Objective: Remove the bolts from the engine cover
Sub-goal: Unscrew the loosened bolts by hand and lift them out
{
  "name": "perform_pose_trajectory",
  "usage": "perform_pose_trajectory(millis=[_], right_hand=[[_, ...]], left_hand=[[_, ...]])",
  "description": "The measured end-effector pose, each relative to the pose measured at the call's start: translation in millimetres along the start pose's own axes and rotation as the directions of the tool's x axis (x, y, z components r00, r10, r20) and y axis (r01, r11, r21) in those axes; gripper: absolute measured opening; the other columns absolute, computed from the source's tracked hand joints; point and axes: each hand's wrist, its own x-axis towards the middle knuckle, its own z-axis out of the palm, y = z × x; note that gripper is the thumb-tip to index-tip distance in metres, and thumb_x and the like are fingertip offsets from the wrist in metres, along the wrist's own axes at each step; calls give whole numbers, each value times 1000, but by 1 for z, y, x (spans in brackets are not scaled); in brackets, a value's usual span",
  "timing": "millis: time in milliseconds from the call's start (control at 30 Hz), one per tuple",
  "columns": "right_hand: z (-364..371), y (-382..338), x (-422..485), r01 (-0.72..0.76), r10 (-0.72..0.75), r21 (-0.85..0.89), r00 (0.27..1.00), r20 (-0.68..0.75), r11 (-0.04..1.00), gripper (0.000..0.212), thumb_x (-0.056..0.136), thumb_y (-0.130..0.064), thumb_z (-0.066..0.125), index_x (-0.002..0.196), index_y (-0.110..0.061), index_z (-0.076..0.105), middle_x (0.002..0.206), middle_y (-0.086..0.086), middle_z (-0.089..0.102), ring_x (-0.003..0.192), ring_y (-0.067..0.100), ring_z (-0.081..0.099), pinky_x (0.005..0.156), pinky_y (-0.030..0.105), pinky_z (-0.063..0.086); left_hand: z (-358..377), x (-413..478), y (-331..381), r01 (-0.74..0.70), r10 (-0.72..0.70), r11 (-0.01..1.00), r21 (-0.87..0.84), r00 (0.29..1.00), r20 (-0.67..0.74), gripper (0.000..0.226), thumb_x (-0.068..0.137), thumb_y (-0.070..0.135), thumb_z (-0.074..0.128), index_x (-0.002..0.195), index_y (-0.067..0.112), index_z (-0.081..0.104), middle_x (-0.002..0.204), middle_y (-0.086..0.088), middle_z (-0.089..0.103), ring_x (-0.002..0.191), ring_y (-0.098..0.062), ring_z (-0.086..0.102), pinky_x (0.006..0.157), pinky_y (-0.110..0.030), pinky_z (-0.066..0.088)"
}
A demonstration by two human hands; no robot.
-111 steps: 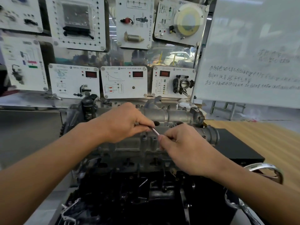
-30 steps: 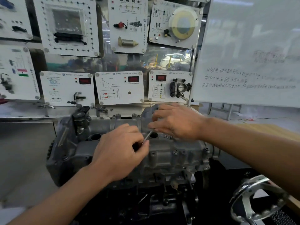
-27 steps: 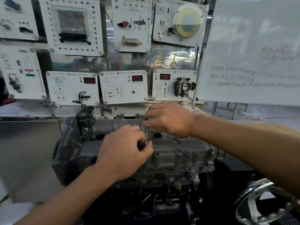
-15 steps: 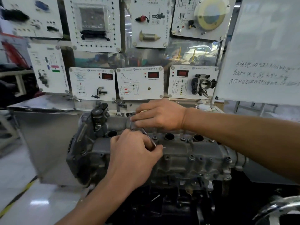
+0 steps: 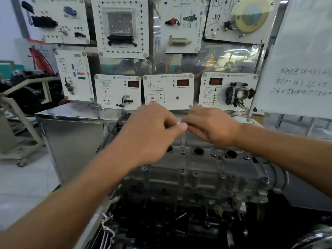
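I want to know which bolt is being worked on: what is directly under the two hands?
Under the left hand and right hand, a thin blurred tool drops to a bolt on the engine cover. Its grip is covered.

We see the grey engine cover (image 5: 206, 175) sitting on the dark engine block (image 5: 179, 221) near us. Further back on the left, a steel cabinet (image 5: 71, 141) stands on the pale floor (image 5: 27, 186).
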Motion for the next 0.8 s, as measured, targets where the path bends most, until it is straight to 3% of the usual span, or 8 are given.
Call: perform_pose_trajectory(millis=[133,200,267,367,500,667,800], right_hand=[[-24,-34,-2,-20,16,36,994,112,999,27,102,-35,46,91,-15,63,79,-3,57,70,15,51,61,37,49],[-31,-60,-6,-59,51,42,982,184,997,29,102,-42,41,84,-23,55,76,-11,50,65,11,48,58,29,42],[-34,-86,-10,-127,124,-4,960,250,992,32,100,-48,32,81,-28,49,75,-14,48,63,7,46,56,25,37],[-37,-117,-14,-221,233,-73,929,288,972,32,100,-49,27,83,-30,46,76,-13,47,67,11,48,61,31,46],[-44,-142,-18,-329,338,-82,890,306,941,29,101,-49,30,79,-32,39,73,-13,44,64,12,47,60,34,48],[-47,-161,-18,-444,443,-74,838,318,893,35,101,-49,35,70,-32,33,70,-9,48,59,11,49,57,36,50],[-41,-170,-12,-523,504,-30,803,319,852,37,101,-47,38,71,-26,43,68,-6,49,60,17,52,58,39,50]], left_hand=[[-42,-10,-40,-59,47,996,61,982,183,48,92,50,49,83,9,72,71,-15,66,58,-19,59,60,-9,43],[-45,-23,-56,-104,70,988,112,959,274,36,93,44,51,91,19,76,75,-2,67,71,-12,60,66,-17,43],[-39,-32,-64,-159,118,982,105,940,319,21,93,32,61,107,31,76,79,17,65,79,-1,58,70,-12,43],[-30,-34,-71,-222,180,970,96,927,328,23,91,25,68,113,29,75,81,31,62,78,8,61,72,-5,43],[-24,-32,-74,-306,278,951,50,913,300,21,90,21,71,110,23,77,95,15,75,82,3,66,81,-18,54],[-19,-31,-74,-427,399,903,44,874,278,20,90,17,71,108,22,77,99,10,74,84,2,63,82,-13,49],[-21,-29,-78,-468,435,882,59,856,279,20,90,16,70,108,22,77,99,10,74,84,0,65,82,-17,49]])
